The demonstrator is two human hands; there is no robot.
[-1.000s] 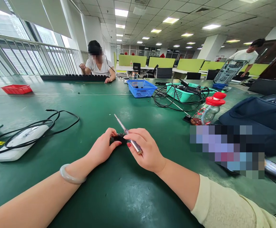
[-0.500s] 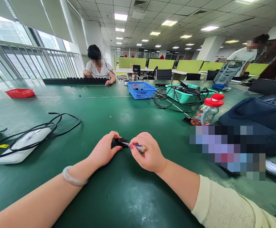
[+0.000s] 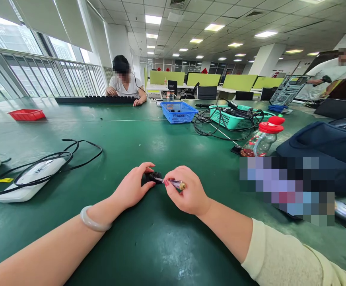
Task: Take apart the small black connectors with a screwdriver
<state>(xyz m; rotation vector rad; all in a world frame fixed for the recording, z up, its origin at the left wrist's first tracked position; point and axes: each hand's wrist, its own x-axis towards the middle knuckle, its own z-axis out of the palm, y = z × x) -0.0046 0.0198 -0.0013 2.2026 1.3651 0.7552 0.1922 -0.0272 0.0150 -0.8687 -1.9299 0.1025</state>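
Observation:
Thumb and fingers of my left hand [image 3: 135,183] close around a small black part [image 3: 154,176] on the green table, steadying it from the left. The part's kind is hard to make out; its top looks uneven and shiny. In my right hand [image 3: 187,190] is a small screwdriver [image 3: 179,184] with a clear handle and a yellowish end, pinched between thumb and fingers. Its thin tip points left and meets the right side of the black part; the exact contact is too small to see.
On the left lie a white device [image 3: 31,180] wrapped in black cable and a red tray [image 3: 26,114]. Ahead are a blue basket [image 3: 179,117] and a green basket [image 3: 229,122] with cables. A bottle [image 3: 259,141] and dark bag [image 3: 319,143] stand right. A person [image 3: 125,84] sits opposite.
Both hands stay at the black part, with only slight shifts of fingers and view. The person at the far right has moved further right and holds a dark object.

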